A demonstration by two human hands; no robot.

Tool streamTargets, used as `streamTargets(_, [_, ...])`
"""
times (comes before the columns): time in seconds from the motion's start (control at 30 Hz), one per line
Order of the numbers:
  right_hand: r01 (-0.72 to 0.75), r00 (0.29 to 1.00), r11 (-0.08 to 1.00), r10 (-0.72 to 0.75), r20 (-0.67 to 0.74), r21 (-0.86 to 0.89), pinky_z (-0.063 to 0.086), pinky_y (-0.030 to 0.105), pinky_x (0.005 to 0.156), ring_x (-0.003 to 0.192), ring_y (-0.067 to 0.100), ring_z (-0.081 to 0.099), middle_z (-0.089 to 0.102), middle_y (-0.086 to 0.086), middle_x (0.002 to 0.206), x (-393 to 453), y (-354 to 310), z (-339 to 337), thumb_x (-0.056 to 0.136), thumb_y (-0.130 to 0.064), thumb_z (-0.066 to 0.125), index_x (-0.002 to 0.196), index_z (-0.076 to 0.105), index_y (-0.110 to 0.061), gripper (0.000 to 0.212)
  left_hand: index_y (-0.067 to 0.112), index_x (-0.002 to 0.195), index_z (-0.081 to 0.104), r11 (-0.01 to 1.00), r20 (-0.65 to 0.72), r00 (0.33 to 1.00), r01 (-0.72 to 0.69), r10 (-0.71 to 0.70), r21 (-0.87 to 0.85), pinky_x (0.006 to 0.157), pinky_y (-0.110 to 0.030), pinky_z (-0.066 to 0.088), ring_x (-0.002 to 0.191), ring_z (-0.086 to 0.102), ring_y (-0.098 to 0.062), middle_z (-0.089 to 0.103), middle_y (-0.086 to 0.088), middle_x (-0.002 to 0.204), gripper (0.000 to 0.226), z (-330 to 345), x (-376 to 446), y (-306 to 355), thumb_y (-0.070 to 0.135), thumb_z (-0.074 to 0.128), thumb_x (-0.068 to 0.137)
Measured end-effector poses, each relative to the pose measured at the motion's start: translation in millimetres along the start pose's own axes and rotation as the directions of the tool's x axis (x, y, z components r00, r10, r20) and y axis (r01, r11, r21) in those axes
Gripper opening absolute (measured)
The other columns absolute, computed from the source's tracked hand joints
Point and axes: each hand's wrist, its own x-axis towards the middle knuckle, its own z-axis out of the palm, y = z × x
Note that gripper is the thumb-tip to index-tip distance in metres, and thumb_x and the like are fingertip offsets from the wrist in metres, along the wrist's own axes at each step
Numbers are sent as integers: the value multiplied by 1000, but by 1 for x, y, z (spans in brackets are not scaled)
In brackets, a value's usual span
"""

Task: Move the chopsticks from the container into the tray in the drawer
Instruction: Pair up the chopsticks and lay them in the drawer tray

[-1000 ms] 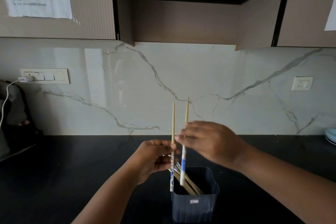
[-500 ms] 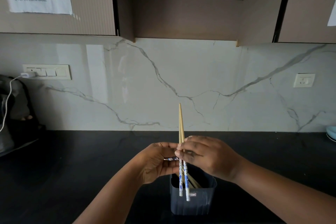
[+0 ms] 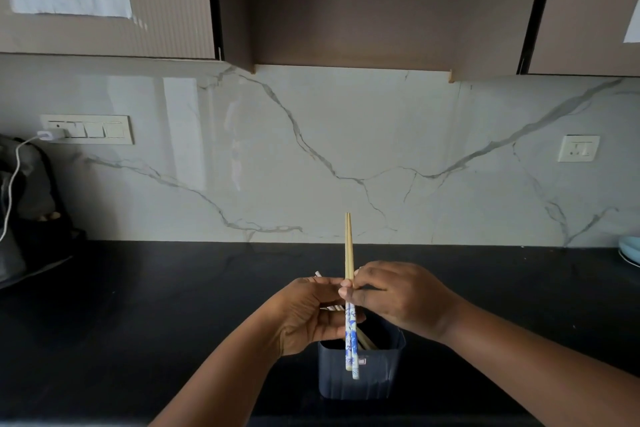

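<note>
A pair of wooden chopsticks [image 3: 349, 288] with blue-and-white patterned ends stands upright, side by side, pinched between my right hand [image 3: 398, 298] and my left hand [image 3: 308, 314]. My left hand also holds other chopsticks, whose white ends [image 3: 318, 274] stick out behind its fingers. Below the hands a dark square container [image 3: 377, 374] sits on the black counter, with a few more chopsticks [image 3: 367, 341] leaning inside. The drawer and its tray are out of view.
The black counter [image 3: 173, 322] runs to a marble backsplash. A dark bag with a white charging cable [image 3: 14, 191] stands at the far left. A pale blue dish [image 3: 630, 251] sits at the right edge. Wall cabinets [image 3: 166, 10] hang overhead.
A second ago each hand held one chopstick apart from the other. The two have been brought together into an aligned upright pair, and both hands have lowered slightly over the container.
</note>
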Motion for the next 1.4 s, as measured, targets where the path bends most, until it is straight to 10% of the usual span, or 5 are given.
streamTargets(0.73, [-144, 987, 987, 138, 82, 72, 58, 28, 54, 73, 16, 68, 69, 3, 91, -12, 4, 11, 83, -7, 70, 103, 63, -15, 23, 2, 87, 74, 997, -66, 995, -77, 76, -20, 58, -34, 59, 75, 72, -27, 71, -20, 89, 17, 15, 9, -15, 8, 59, 91])
streamTargets(0.9, [-736, 657, 419, 630, 414, 532, 60, 38, 67, 74, 22, 67, 55, -12, 114, -1, 2, 15, 83, 4, 66, 118, 47, -43, 61, 0, 92, 71, 968, -174, 969, -141, 178, 207, 57, -33, 58, 66, 71, -22, 70, -16, 80, 15, 15, 16, -18, 11, 61, 93])
streamTargets(1.03, [-690, 219, -265, 811, 542, 674, 61, 29, 67, 81, 20, 72, 61, 4, 113, 15, 15, 6, 82, 7, 66, 112, 52, -31, 50, 1, 96, 68, 926, -208, 944, -177, 255, 334, 57, -29, 57, 63, 70, -18, 73, -12, 82, 16, 12, 17, -21, 13, 58, 95])
streamTargets(1.1, [-633, 169, -467, 694, 699, 617, 60, 33, 74, 88, 25, 71, 69, 13, 106, 19, 19, 3, 79, 1, 74, 113, 57, -15, 41, 4, 93, 69, 905, -181, 944, -194, 277, 378, 57, -27, 56, 64, 70, -18, 74, -9, 81, 15, 12, 17, -24, 13, 58, 95])
streamTargets(1.4, [-711, 155, -471, 619, 770, 522, 60, 34, 75, 82, 22, 73, 75, 12, 86, 20, 4, 10, 76, 4, 76, 92, 73, -5, 19, 13, 91, 72, 825, -46, 938, -278, 343, 491, 65, -28, 59, 72, 72, -18, 75, -3, 78, 14, 5, 16, -48, 11, 58, 95])
